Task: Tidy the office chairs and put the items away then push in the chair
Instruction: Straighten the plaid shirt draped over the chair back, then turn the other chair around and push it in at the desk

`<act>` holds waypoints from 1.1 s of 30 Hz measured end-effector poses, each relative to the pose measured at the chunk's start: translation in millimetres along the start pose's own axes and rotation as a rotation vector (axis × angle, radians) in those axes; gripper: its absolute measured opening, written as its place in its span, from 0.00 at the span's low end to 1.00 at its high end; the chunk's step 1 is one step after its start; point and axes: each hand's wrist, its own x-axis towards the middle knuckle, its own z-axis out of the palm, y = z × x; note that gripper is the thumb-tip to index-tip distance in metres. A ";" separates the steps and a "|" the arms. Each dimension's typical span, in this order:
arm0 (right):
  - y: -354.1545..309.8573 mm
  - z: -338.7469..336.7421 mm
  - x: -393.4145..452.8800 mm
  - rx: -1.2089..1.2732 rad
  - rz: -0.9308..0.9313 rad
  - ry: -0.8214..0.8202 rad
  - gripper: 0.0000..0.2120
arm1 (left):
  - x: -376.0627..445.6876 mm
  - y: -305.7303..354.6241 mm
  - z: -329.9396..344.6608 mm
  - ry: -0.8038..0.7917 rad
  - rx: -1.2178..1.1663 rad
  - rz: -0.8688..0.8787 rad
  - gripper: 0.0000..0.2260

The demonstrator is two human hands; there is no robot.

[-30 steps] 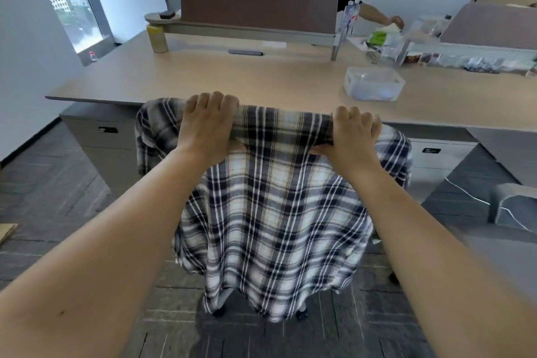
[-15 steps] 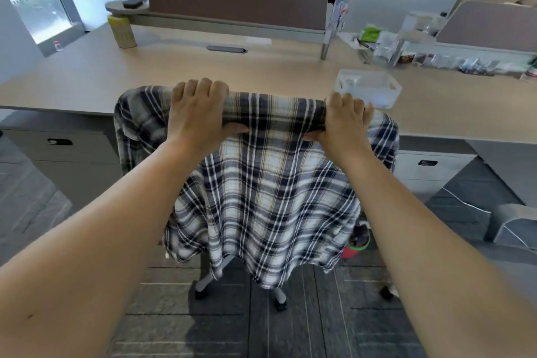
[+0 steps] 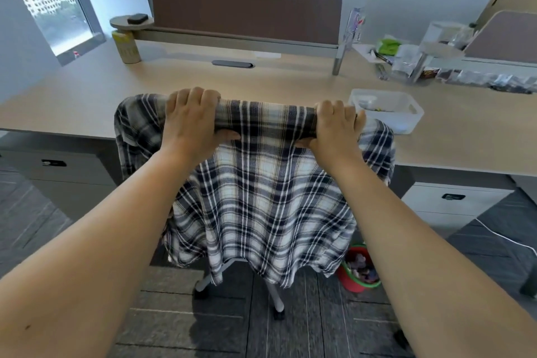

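Observation:
An office chair (image 3: 273,296) stands in front of me, its back fully draped with a black-and-white plaid shirt (image 3: 261,200); only the grey base legs and castors show below. My left hand (image 3: 191,119) grips the top of the chair back through the shirt. My right hand (image 3: 334,125) grips the same top edge further right. The chair back's top reaches the front edge of the wooden desk (image 3: 87,96).
A clear plastic bin (image 3: 386,110) sits on the desk just right of my right hand. A red-and-green bucket (image 3: 360,273) stands on the floor under the desk. Drawer units (image 3: 453,203) flank the knee space. A person sits behind the brown divider (image 3: 247,9).
The chair has rolled forward towards the desk with both hands still gripping its back; its top edge now meets the desk's front edge. The bucket under the desk has come into view.

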 end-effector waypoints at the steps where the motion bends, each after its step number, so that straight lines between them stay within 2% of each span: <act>1: -0.7 1.8 5.4 -0.003 0.002 -0.001 0.17 | 5.8 -1.2 1.5 -0.004 0.000 0.001 0.30; 14: 5.0 6.6 31.2 -0.044 0.020 -0.005 0.21 | 31.1 -6.6 12.1 -0.022 -0.063 0.057 0.30; 17: 8.1 8.5 26.6 -0.058 0.023 0.016 0.26 | 22.4 -0.1 13.6 -0.006 -0.029 0.084 0.32; 20: 6.5 9.1 11.9 0.018 0.052 0.033 0.34 | 4.5 11.4 21.2 0.040 0.007 0.255 0.33; 23: 13.5 3.2 -15.2 0.090 0.144 0.020 0.33 | -13.1 32.7 29.7 0.070 0.044 0.533 0.27; 25: 27.6 -4.6 -37.8 0.054 0.227 -0.020 0.26 | -22.3 55.1 30.2 -0.013 0.020 0.671 0.20; 27: 47.9 -14.0 -65.2 0.017 0.311 -0.041 0.18 | -33.5 84.2 29.8 -0.197 0.004 0.733 0.16; 30: 84.1 -32.7 -116.1 -0.012 0.468 -0.043 0.16 | -50.0 127.4 38.8 -0.393 0.034 0.807 0.15; 33: 122.0 -55.5 -178.4 -0.017 0.660 -0.007 0.14 | -76.8 176.1 42.9 -0.455 0.017 0.942 0.15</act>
